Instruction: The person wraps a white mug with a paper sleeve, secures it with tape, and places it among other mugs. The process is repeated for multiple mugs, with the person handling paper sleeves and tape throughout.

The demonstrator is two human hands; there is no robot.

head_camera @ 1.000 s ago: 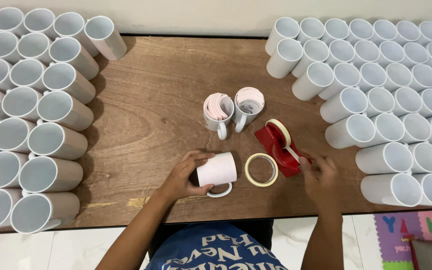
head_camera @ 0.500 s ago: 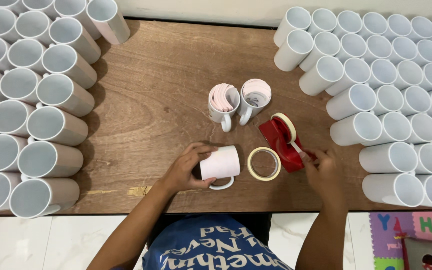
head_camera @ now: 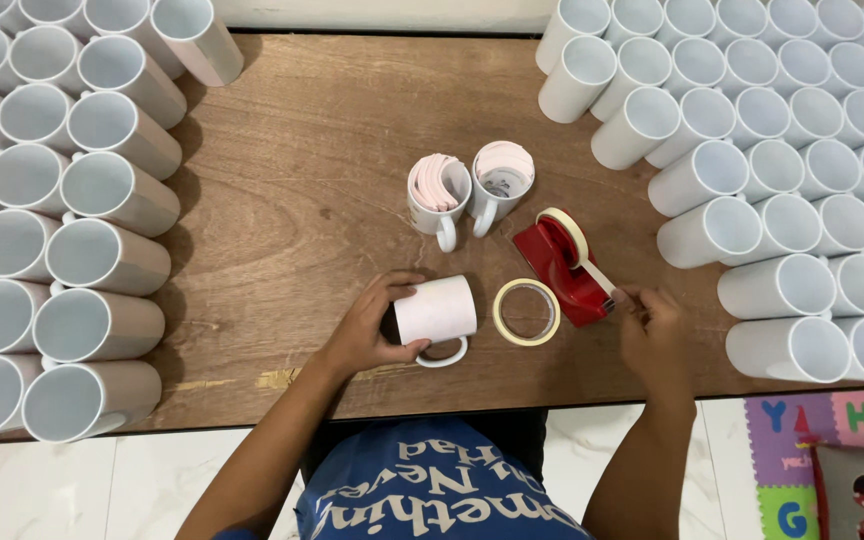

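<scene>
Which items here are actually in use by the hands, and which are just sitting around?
In use:
- left hand holding a paper-wrapped white mug lying on its side
- right hand at the red tape dispenser

Lying about:
- loose ring of cream tape
- two upright white mugs holding pink sheets
- rows of plain white mugs at both sides
- wooden table

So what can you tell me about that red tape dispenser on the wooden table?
The red plastic tape dispenser sits on the brown wooden table, angled, right of a loose cream tape roll. It carries a pale tape roll at its upper end. The right hand pinches the tape strip at its lower end.
</scene>
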